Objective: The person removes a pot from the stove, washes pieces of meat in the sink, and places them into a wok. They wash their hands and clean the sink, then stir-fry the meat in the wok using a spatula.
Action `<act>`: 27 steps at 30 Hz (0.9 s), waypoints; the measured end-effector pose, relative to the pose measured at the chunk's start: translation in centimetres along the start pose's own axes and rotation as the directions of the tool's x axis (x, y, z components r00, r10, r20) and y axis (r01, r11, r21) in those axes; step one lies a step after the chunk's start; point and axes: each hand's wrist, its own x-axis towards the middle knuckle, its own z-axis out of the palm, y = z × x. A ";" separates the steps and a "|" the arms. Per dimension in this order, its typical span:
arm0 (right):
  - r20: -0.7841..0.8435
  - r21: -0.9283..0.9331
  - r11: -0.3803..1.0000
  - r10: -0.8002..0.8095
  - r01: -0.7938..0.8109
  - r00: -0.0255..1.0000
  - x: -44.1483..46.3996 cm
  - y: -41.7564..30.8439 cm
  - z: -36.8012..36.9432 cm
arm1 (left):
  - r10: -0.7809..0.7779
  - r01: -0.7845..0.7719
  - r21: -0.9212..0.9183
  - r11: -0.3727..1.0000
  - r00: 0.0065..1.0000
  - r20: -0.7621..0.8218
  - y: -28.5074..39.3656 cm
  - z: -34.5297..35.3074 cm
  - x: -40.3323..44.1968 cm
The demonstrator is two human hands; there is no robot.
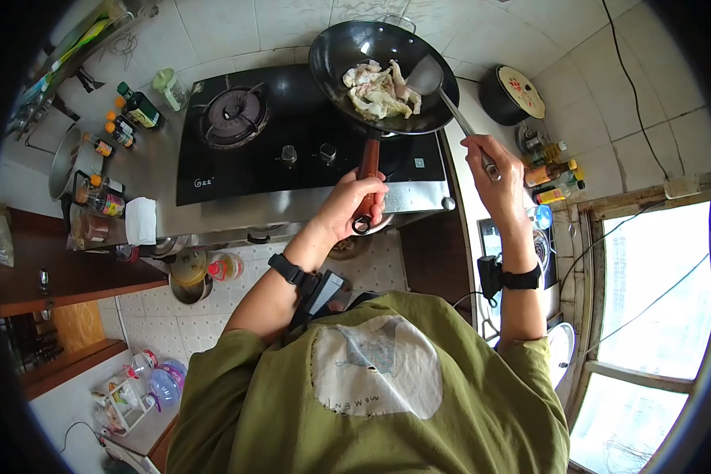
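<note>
A black wok [332, 59] sits over the right side of the black glass stove [245, 170]. Pale pieces of food [381, 91] lie in its middle. My left hand [354, 204] is wrapped round the wok's reddish-brown wooden handle, near its end. My right hand [496, 170], to the right of the wok, is closed on the handle of a metal spatula [460, 118]. The spatula's broad head rests inside the wok, at the right edge of the food and close to it.
An unused burner [235, 116] is on the stove's left. Sauce bottles [141, 108] and a green-lidded jar [169, 88] stand farther left. A dark pot [513, 95] and more bottles [549, 172] are at the right, near a window [652, 292]. A white cloth [141, 221] hangs at the counter's edge.
</note>
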 end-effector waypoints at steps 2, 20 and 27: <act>0.028 -0.055 0.998 -0.026 0.027 0.999 0.4 -0.2 0.3 | 0.002 -0.002 0.001 1.000 1.000 -0.001 0.1 0.1 -0.1; 0.136 -0.145 0.981 -0.110 0.130 0.985 5.6 -1.7 2.2 | -0.002 0.003 -0.006 1.000 1.000 0.020 0.1 -0.2 0.1; 0.125 -0.040 0.999 -0.010 0.015 0.992 5.5 -0.1 2.2 | -0.006 0.007 -0.017 1.000 1.000 0.030 0.1 -0.4 0.2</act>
